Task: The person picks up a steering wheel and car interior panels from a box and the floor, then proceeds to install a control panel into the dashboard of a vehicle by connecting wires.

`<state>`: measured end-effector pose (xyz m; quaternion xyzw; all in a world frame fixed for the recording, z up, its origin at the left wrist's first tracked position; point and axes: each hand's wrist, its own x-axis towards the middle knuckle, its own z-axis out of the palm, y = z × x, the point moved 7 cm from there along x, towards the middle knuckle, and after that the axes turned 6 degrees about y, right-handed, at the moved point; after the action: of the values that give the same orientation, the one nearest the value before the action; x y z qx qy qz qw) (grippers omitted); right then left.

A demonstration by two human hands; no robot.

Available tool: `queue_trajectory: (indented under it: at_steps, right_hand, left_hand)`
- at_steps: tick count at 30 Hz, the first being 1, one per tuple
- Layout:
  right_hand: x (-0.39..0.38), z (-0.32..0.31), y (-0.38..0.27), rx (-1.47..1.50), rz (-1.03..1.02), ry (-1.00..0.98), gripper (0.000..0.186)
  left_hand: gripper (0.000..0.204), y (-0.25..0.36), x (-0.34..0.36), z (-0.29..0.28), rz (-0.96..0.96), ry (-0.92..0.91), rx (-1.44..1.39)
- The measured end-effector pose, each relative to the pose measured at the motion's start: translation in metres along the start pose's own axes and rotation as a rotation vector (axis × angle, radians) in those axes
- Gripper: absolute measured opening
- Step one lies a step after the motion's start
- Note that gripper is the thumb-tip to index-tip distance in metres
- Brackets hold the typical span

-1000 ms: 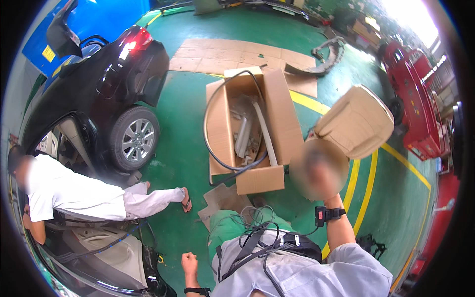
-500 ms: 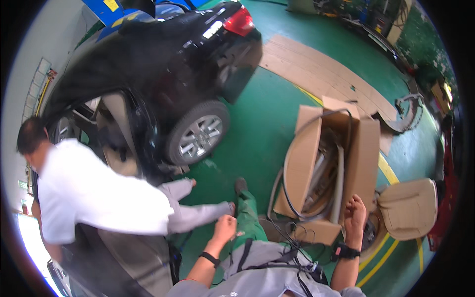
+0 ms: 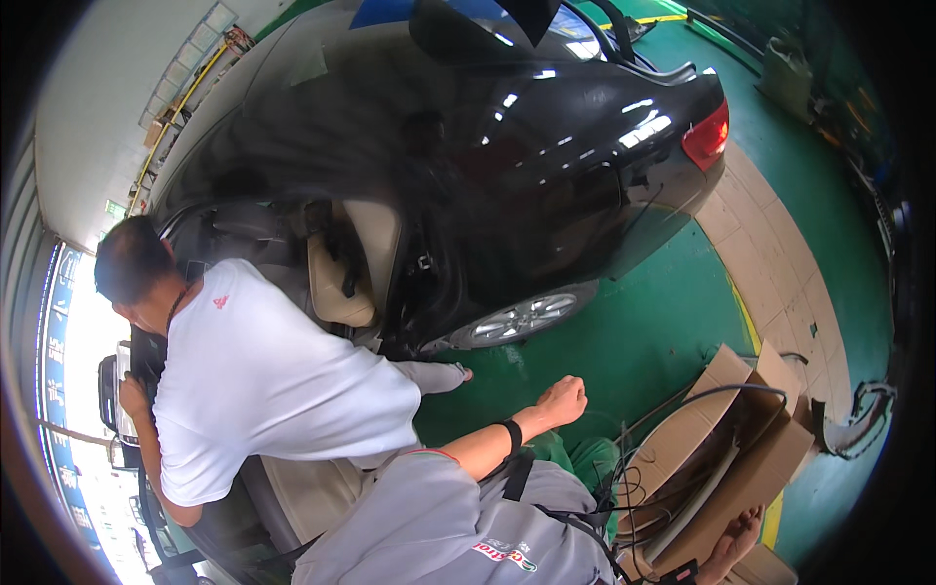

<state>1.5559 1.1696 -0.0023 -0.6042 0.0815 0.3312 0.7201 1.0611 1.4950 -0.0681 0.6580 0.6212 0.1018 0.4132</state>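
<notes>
My left hand (image 3: pixel 563 401) hangs in front of me over the green floor, its fingers curled into a loose fist with nothing visible in them. My right hand (image 3: pixel 738 534) is low at the right, palm partly up and fingers slightly bent and apart, with nothing in it. Nearest to it stands an open cardboard box (image 3: pixel 786 447) holding long hoses or trim strips. Thin black cables (image 3: pixel 624 492) dangle at my waist, between my hands and over the box's edge. Neither hand touches the car.
A black car (image 3: pixel 546 185) with an opened side fills the middle; a beige seat (image 3: pixel 341 283) shows inside. A person in a white shirt (image 3: pixel 283 361) leans close at my left. Flat cardboard (image 3: pixel 780 253) and a curved dark liner (image 3: pixel 858 429) lie on the floor at right.
My view has swung left, so the car and box sit further right. The person in white now appears larger. My left hand stays curled, my right hand has dropped lower.
</notes>
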Motion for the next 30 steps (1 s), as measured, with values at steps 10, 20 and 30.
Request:
queue_trajectory:
  at_steps: [10, 20, 30]
  right_hand:
    - [0.115, 0.035, -0.057, 0.275, -0.08, 0.245, 0.026]
    - [0.303, 0.198, -0.205, 0.265, -0.152, 0.359, 0.034]
    - [0.528, 0.385, -0.304, -0.024, -0.3, 0.221, 0.021]
  left_hand:
    - [0.013, 0.117, 0.184, 0.036, 0.291, 0.041, 0.001]
    - [0.012, 0.394, 0.369, 0.088, 0.355, -0.141, 0.018]
    - [0.01, 0.568, 0.616, 0.129, 0.491, -0.087, -0.099]
